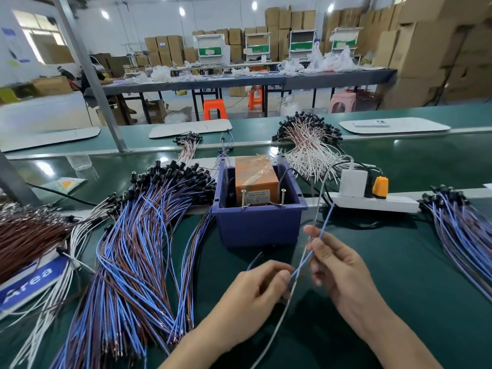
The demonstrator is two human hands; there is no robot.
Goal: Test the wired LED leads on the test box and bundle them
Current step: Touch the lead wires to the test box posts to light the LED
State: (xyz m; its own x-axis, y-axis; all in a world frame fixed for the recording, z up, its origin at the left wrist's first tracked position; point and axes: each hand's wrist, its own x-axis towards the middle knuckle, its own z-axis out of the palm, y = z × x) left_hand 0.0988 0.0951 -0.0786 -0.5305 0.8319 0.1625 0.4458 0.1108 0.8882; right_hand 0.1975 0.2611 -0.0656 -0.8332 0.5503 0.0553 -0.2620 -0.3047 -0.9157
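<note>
Fingers (285, 276) of left hand (253, 291) and right hand (343, 272) pinching one blue LED lead (322, 225), raised over the tabletop (386, 262) just in front of the test box (255, 227). Probably readying it for testing. Next, likely: bare ends onto the box's two screws (243, 198), one each.

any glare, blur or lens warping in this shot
Head view: ceiling lights glare off the glossy green belt behind the blue box; the wide lens slants the grey pole; the blue lead pinched by left hand and right hand looks smeared.
</note>
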